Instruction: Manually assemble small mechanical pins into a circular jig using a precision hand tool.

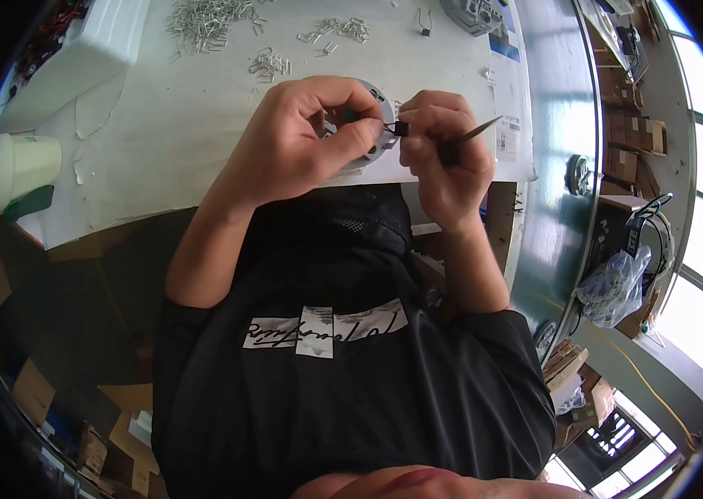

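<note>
My left hand (pixel 305 141) is closed in a pinch, its thumb and forefinger on the thin wire leads of a small black block (pixel 401 129). The fingertips of my right hand (pixel 449 154) press on the other side of that block. A thin, pointed metal tool (pixel 481 130) is tucked in the right hand and sticks out to the right. Whether it is a pair of tweezers I cannot tell. Under and behind my hands lies a round grey housing (pixel 376 96) at the table's near edge, largely covered by the left hand.
On the white table (pixel 160 158) lie a big pile of U-shaped metal clips (pixel 206 23) and smaller clusters. A similar black block with two leads (pixel 426 32) and another grey housing (pixel 474 12) lie farther back. At left stand a pale tub (pixel 27 170) and a white foam box (pixel 102 41).
</note>
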Action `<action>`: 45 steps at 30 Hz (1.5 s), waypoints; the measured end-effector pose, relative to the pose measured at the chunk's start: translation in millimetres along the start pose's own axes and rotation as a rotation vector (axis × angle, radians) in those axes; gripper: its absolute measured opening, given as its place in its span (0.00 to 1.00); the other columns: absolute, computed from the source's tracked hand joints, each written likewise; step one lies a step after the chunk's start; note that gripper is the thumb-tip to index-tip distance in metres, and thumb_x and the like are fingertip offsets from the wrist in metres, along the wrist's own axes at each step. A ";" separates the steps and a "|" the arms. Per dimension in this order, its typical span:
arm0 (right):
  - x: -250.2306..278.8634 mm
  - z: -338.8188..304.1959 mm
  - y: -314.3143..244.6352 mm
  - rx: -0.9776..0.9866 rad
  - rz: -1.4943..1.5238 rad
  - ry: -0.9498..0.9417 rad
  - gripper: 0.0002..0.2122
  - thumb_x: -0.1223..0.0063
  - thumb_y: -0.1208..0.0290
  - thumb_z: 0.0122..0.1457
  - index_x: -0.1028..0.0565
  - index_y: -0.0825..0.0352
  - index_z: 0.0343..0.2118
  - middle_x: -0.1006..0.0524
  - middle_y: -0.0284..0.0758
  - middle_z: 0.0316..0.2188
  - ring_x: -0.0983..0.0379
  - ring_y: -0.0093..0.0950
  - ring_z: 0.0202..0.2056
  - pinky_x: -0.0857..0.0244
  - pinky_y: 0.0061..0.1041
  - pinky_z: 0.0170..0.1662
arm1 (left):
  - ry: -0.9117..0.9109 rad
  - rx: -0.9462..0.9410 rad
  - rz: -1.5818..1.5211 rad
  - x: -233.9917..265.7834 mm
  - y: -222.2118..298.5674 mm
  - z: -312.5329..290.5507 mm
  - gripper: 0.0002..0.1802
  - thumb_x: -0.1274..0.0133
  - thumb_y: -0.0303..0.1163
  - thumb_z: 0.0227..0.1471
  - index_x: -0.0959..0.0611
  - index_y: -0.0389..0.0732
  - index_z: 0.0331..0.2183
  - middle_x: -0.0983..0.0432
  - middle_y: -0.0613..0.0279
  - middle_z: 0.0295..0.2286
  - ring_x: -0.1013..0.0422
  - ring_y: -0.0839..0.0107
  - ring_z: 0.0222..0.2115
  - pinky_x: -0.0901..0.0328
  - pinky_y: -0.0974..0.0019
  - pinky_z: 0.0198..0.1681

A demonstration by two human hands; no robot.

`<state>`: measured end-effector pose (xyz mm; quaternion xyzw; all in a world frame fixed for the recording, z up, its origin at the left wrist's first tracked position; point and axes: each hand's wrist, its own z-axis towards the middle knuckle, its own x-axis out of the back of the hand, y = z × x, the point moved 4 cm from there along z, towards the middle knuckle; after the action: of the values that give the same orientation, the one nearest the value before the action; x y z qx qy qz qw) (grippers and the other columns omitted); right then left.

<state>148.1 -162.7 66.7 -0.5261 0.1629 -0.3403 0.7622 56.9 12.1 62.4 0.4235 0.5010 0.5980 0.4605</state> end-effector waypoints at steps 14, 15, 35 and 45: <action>-7.7 -23.3 -1.2 -0.100 -0.792 -0.153 0.10 0.36 0.81 0.57 0.22 0.68 0.41 0.22 0.37 0.43 0.23 0.36 0.27 0.28 0.30 0.30 | 0.139 -0.394 0.653 -8.1 -25.4 -20.6 0.06 0.36 0.26 0.49 0.16 0.40 0.32 0.21 0.59 0.33 0.24 0.54 0.46 0.29 0.55 0.50; -10.2 -25.1 -1.5 -0.120 -0.842 -0.180 0.10 0.36 0.81 0.57 0.22 0.68 0.41 0.22 0.37 0.42 0.22 0.37 0.28 0.28 0.31 0.31 | 0.146 -0.393 0.671 -8.0 -24.3 -22.0 0.06 0.35 0.26 0.49 0.16 0.41 0.32 0.21 0.59 0.33 0.24 0.54 0.46 0.28 0.56 0.50; -8.8 4.3 -9.4 -0.027 -1.227 -0.533 0.04 0.46 0.80 0.54 0.26 0.68 0.33 0.24 0.40 0.35 0.20 0.41 0.28 0.27 0.37 0.28 | 0.291 -0.262 0.724 -25.1 -33.5 -37.3 0.40 0.22 0.38 0.34 0.19 0.46 0.52 0.24 0.60 0.47 0.28 0.55 0.48 0.28 0.55 0.50; -5.2 -18.7 3.2 0.077 -1.004 -0.346 0.08 0.36 0.84 0.54 0.19 0.69 0.38 0.19 0.37 0.42 0.17 0.38 0.34 0.21 0.34 0.35 | 0.326 -0.229 0.624 -20.6 -35.6 -35.6 0.50 0.20 0.31 0.28 0.24 0.45 0.57 0.25 0.58 0.51 0.29 0.52 0.51 0.31 0.54 0.54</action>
<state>134.2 -171.3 55.8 -0.5596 -0.2496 -0.5771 0.5400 31.4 -12.8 21.3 0.4007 0.3445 0.8214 0.2147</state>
